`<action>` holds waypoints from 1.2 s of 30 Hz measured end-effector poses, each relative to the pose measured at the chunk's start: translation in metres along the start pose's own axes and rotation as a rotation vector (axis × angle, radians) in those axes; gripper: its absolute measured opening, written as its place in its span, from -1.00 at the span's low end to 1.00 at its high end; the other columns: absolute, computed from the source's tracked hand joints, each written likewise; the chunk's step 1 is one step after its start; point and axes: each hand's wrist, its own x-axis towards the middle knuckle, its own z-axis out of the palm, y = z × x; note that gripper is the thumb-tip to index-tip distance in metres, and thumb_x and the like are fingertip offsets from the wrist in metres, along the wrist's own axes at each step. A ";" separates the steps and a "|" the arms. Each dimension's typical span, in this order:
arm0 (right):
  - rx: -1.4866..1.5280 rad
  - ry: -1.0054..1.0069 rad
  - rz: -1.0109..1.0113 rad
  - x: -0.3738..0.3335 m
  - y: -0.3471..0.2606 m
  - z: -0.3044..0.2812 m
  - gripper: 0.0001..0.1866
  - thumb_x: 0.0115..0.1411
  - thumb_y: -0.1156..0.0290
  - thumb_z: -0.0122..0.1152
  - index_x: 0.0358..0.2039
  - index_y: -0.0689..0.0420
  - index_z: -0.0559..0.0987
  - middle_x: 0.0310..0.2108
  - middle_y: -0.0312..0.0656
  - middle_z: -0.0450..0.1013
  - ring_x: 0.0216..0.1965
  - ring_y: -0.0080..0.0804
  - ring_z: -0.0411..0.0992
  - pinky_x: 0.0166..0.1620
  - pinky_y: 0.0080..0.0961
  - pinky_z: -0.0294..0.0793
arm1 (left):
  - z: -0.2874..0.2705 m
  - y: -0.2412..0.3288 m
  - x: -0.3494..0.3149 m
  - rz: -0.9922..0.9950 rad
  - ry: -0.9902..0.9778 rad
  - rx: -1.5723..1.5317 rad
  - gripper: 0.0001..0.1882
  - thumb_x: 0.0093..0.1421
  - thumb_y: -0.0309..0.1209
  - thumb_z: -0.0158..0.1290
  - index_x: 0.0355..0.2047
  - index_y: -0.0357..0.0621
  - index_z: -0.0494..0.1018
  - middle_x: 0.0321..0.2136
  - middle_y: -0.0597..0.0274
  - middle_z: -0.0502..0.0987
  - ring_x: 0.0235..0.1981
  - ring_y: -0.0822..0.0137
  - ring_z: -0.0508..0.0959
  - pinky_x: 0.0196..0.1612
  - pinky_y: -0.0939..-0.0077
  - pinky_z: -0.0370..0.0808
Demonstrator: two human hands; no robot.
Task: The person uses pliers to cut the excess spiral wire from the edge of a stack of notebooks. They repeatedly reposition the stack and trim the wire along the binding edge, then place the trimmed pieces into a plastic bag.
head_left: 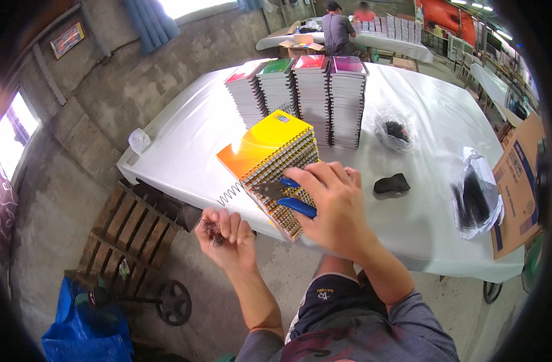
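A stack of spiral notebooks [276, 136] with yellow and orange covers stands at the table's near edge, its bound side facing me. My right hand [345, 208] is closed around the blue handles of a pair of pliers [299, 207]. The metal jaws are against the coils on that bound side; whether they grip one cannot be made out. A loose length of dark spiral coil [230, 194] sticks out left of the stack. Just below it, my left hand [232, 241] is closed on a small bunch of dark coil scraps [214, 231].
Tall notebook stacks [315, 99] stand behind the yellow one on the white-covered table [420, 211]. To the right lie a black pouch-like object [391, 184], bagged dark coils [470, 202] and a cardboard box [520, 187]. A wooden pallet [128, 226] is at lower left; people sit far back.
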 end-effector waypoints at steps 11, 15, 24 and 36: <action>-0.072 -0.016 -0.008 0.006 -0.006 0.001 -0.45 -0.19 0.32 0.34 -0.09 -0.03 0.47 -0.25 -0.32 0.36 -0.16 -0.32 0.31 -0.11 -0.17 0.16 | 0.010 -0.003 0.008 0.205 0.100 0.591 -0.63 0.23 -0.23 -0.02 -0.17 -0.34 0.45 -0.42 0.30 0.41 -0.68 0.69 0.25 -0.78 0.86 0.12; -0.056 -0.053 0.017 0.007 -0.010 -0.001 -0.46 -0.18 0.29 0.34 -0.09 -0.03 0.48 -0.26 -0.32 0.37 -0.16 -0.33 0.31 -0.13 -0.16 0.18 | 0.022 -0.008 0.011 0.319 0.133 1.084 -0.68 0.21 -0.28 0.02 -0.17 -0.32 0.45 -0.49 0.36 0.40 -0.74 0.72 0.20 -0.76 0.84 0.06; -0.067 -0.063 0.025 0.007 -0.011 -0.002 -0.52 -0.15 0.22 0.33 -0.15 -0.01 0.51 -0.35 -0.32 0.39 -0.26 -0.32 0.38 -0.25 -0.27 0.25 | 0.020 -0.011 0.014 0.433 0.134 1.281 -0.71 0.21 -0.28 0.03 -0.24 -0.29 0.48 -0.58 0.41 0.36 -0.75 0.71 0.20 -0.73 0.82 0.06; -0.033 -0.085 0.009 0.004 -0.003 0.001 -0.63 -0.16 0.25 0.31 -0.26 -0.01 0.54 -0.49 -0.23 0.43 -0.46 -0.29 0.46 -0.40 -0.35 0.42 | 0.011 -0.012 0.014 0.459 0.096 1.288 -0.71 0.21 -0.29 0.03 -0.24 -0.32 0.47 -0.57 0.41 0.36 -0.74 0.71 0.20 -0.73 0.82 0.05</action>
